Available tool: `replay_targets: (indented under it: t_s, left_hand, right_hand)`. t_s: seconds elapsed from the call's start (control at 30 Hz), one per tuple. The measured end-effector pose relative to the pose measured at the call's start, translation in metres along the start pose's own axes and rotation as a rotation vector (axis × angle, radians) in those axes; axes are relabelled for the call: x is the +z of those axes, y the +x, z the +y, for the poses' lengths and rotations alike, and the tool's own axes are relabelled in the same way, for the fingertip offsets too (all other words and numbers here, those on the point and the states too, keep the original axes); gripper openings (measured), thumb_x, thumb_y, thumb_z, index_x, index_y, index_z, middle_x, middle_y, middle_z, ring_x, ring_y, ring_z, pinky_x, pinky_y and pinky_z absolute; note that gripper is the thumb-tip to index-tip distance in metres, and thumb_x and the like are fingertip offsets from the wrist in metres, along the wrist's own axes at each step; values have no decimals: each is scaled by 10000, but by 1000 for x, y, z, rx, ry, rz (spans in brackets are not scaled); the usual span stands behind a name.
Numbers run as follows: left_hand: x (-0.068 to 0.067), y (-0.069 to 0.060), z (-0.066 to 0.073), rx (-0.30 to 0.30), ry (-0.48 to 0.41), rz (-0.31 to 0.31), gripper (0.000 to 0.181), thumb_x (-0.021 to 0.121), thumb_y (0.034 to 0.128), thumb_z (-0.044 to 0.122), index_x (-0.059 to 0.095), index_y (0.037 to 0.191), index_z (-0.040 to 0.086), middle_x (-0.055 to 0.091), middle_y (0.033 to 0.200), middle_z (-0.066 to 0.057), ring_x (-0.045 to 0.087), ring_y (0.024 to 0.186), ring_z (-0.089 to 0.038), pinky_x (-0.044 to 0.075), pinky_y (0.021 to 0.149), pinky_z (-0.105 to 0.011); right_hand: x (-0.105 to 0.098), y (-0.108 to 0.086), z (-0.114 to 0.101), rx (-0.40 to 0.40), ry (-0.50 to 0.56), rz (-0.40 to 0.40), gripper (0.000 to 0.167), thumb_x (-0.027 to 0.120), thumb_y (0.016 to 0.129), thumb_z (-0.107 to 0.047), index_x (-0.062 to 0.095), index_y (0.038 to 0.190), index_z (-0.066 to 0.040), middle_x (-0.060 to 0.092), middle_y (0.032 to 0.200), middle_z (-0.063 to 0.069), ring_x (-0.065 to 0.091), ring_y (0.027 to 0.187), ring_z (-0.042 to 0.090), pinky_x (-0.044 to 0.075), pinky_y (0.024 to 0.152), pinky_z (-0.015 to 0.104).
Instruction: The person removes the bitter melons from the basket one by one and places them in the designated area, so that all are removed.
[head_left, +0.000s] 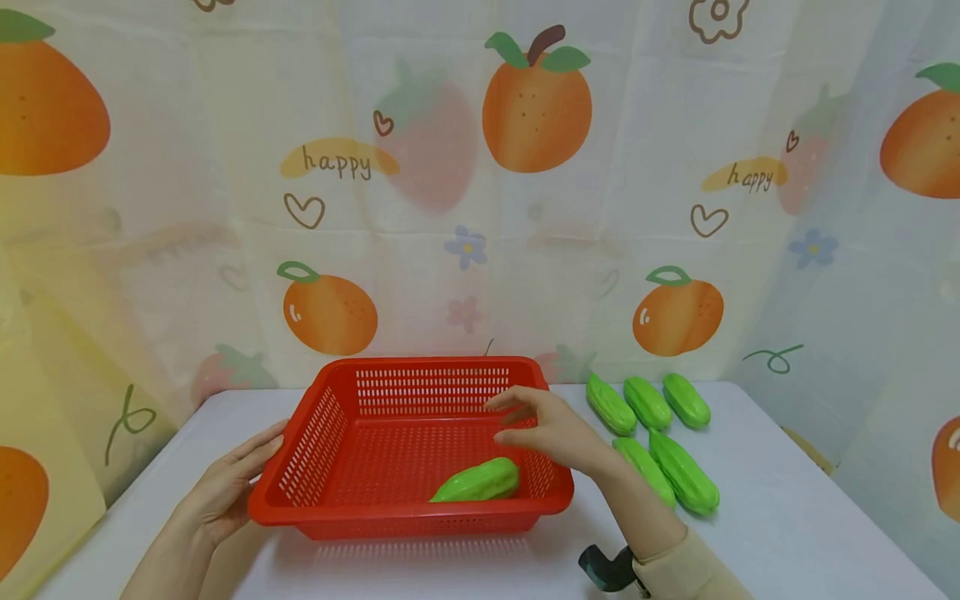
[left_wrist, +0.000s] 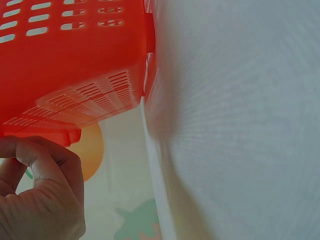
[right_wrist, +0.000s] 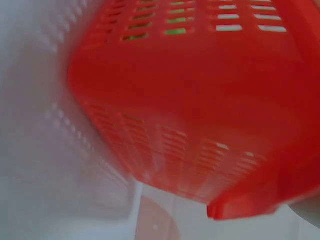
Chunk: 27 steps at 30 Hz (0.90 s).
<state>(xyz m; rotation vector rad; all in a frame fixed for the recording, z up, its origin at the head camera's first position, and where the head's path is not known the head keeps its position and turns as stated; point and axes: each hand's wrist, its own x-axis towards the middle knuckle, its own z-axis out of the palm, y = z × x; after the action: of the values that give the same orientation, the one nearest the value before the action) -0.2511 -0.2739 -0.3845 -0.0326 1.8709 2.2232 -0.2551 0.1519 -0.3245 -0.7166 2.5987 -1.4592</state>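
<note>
A red plastic basket (head_left: pixel 416 510) with slotted walls stands on the white table. My left hand (head_left: pixel 228 492) grips its left rim, and the left wrist view shows the bent fingers of that hand (left_wrist: pixel 45 185) at the rim. Inside the basket, near its front right, lies one green ridged gourd (head_left: pixel 480 481). Over the basket's right side hangs my right hand (head_left: pixel 551 429), its fingers apart and loosely bent, with nothing held. The right wrist view is mostly filled by the basket's outer wall (right_wrist: pixel 175 90), with bits of green behind its slots.
Several more green gourds (head_left: pixel 686 475) lie in two rows on the table to the right of the basket. A black curved object (head_left: pixel 606 568) is by the right sleeve. Behind the white tabletop (head_left: pixel 795 533) hangs a curtain (head_left: pixel 525 317) printed with fruit.
</note>
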Motion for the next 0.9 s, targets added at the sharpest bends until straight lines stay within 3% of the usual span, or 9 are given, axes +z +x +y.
replay_targets:
  t_s: [0.33,0.53,0.9]
  left_hand:
    - [0,0,0,-2,4,9,300,481,1045,319,676,983,539,708,971,191,673,869,-34,592,736,-273]
    - [-1,0,1,-3,-2,8,306,482,1045,313,682,979,536,711,967,189,673,863,-31,593,733,-270]
    - [0,-1,0,-2,7,20,302,485,1044,318,677,974,540,707,965,197,666,869,-28,588,739,-268]
  right_hand:
    - [14,12,2,21,-30,-73,311,726,886,-200,658,1189,-217,668,1220,-6,634,1108,202,554,879,340]
    - [21,20,3,14,-70,-90,316,737,870,-186,670,1180,-181,693,1186,22,641,1094,208,546,905,359]
    - [28,25,8,53,-57,-148,349,736,863,-161,661,1204,-157,679,1221,82,623,1145,355,537,928,419]
